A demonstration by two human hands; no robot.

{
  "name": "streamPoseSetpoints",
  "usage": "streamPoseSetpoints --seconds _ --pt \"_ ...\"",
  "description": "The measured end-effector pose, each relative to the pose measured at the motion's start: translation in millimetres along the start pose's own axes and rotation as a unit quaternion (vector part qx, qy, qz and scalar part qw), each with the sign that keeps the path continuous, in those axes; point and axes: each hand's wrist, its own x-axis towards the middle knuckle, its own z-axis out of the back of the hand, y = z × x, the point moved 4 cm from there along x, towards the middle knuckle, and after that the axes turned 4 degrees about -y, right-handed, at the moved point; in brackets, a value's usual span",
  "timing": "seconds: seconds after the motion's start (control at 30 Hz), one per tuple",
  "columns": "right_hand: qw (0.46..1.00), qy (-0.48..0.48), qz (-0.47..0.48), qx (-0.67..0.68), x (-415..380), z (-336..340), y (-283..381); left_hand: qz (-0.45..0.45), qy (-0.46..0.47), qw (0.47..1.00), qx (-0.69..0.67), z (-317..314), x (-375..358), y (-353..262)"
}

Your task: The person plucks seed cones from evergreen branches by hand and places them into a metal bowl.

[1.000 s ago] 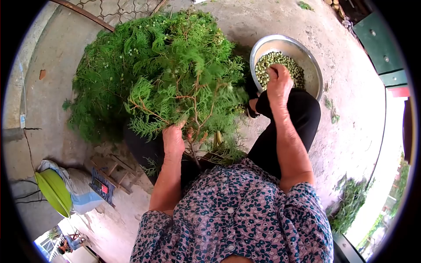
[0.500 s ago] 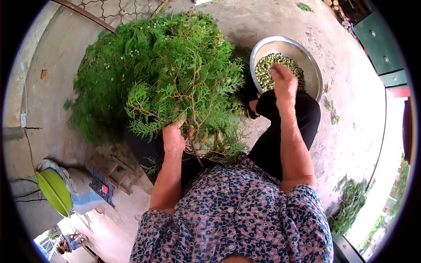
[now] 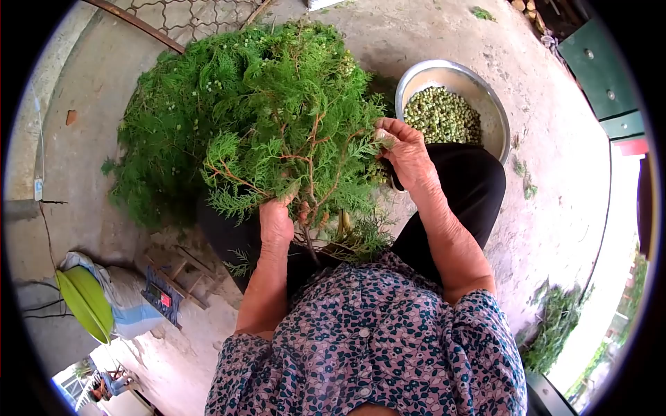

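Observation:
My left hand (image 3: 277,220) is closed round the lower part of a leafy green branch (image 3: 309,156) above my lap, its fingertips partly hidden by leaves. At the branch's right edge, my right hand (image 3: 408,154) pinches a leafy tip between thumb and fingers. Just beyond that hand stands a metal basin (image 3: 496,104), partly filled with small green cones (image 3: 444,114). Behind the branch, a large heap of green cuttings (image 3: 166,132) lies on the floor to the left.
Green drawers (image 3: 600,69) stand at the upper right. More greenery (image 3: 555,322) lies at the lower right. On the left are a wooden stool (image 3: 187,277), a sack (image 3: 128,298) and a lime-green object (image 3: 87,305). A metal bar (image 3: 135,26) crosses the upper left.
My right hand has moved left and slightly down from over the basin to the branch's edge, and its fingers now pinch a tip there. My left hand keeps its hold, nearly unmoved.

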Motion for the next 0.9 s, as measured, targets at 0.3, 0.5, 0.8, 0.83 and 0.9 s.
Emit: streamPoseSetpoints --seconds 0.3,0.5,0.8,0.83,0.9 --pt "0.993 0.041 -0.034 0.105 -1.2 -3.8 -2.9 0.022 -0.001 0.999 0.036 0.7 0.6 2.5" --pt "0.988 -0.048 0.083 -0.121 1.5 2.4 3.2 -0.001 0.013 1.0 0.025 3.7 4.9 5.4" --pt "0.736 -0.357 0.422 -0.391 8.7 79.6 75.1 -0.009 -0.022 0.999 0.031 3.0 -1.4 -4.2" --pt "0.714 -0.397 0.425 -0.391 6.2 87.9 84.7 0.002 -0.028 0.999 0.021 3.8 -1.3 -3.2" --pt "0.615 -0.472 0.395 -0.493 1.2 93.6 96.7 -0.006 -0.02 0.999 0.025 2.1 -3.5 -4.5"
